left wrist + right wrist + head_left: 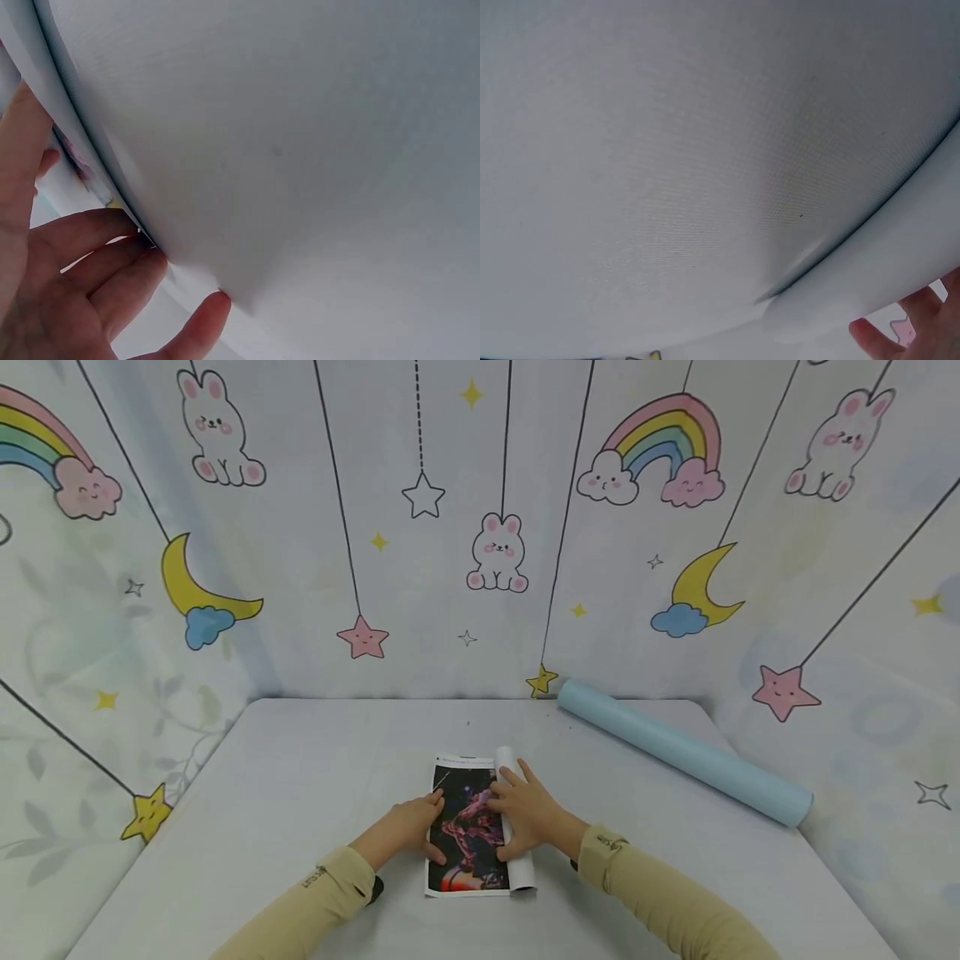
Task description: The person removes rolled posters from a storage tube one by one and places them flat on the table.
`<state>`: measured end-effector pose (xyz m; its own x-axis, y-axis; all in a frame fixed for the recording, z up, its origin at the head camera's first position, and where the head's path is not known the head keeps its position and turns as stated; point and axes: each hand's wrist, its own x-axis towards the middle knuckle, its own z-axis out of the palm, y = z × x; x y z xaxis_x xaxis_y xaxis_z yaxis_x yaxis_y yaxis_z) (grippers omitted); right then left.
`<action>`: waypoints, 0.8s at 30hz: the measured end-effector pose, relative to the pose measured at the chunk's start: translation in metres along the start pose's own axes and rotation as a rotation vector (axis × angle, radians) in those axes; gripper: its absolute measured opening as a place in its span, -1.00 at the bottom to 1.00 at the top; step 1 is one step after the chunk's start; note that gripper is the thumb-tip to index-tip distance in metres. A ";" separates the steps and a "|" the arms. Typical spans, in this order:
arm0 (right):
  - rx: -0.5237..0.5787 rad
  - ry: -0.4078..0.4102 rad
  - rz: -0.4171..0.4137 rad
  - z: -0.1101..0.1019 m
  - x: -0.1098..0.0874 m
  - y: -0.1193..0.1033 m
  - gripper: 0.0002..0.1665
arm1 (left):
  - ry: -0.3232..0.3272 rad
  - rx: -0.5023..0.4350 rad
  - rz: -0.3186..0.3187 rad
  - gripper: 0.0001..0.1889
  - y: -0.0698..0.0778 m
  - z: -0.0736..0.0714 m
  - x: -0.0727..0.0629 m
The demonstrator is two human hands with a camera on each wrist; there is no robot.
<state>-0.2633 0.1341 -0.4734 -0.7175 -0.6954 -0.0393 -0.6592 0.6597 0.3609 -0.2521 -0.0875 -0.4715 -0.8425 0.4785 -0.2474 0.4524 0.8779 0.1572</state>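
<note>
A partly rolled poster (471, 827) lies on the table in the head view. Its flat part carries a dark picture with pink-red shapes, and a white roll (522, 872) runs down its right side. My left hand (408, 827) rests at the poster's left edge, fingers and thumb touching the printed face. Across the roll lies my right hand (528, 810) with spread fingers; some fingertips and the thumb reach the picture beside it. In the left wrist view the left fingers (124, 289) press along the paper's edge. The right wrist view shows the roll (885, 262) beneath partly cropped right fingers (922, 322).
A long light-blue roll (682, 752) lies slantwise at the back right of the white table (315, 777). Behind the table hangs a white cloth (300, 527) printed with rabbits, stars, moons and rainbows; more cloth flanks both sides.
</note>
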 end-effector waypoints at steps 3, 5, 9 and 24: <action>0.010 -0.001 -0.006 -0.001 0.000 0.000 -0.08 | 0.005 -0.005 0.002 0.00 -0.002 0.000 -0.001; 0.016 -0.008 -0.009 -0.001 -0.001 0.000 -0.07 | 0.010 -0.006 0.007 0.00 -0.003 0.000 -0.003; 0.038 -0.015 -0.009 0.001 -0.003 0.001 -0.04 | 0.016 -0.014 0.010 -0.01 -0.005 0.000 -0.005; 0.047 -0.007 -0.026 0.004 -0.010 0.007 -0.03 | 0.050 -0.014 0.053 -0.01 -0.011 0.001 -0.007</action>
<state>-0.2614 0.1466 -0.4743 -0.7015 -0.7105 -0.0552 -0.6873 0.6541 0.3158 -0.2506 -0.1002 -0.4729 -0.8311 0.5226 -0.1901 0.4932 0.8506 0.1823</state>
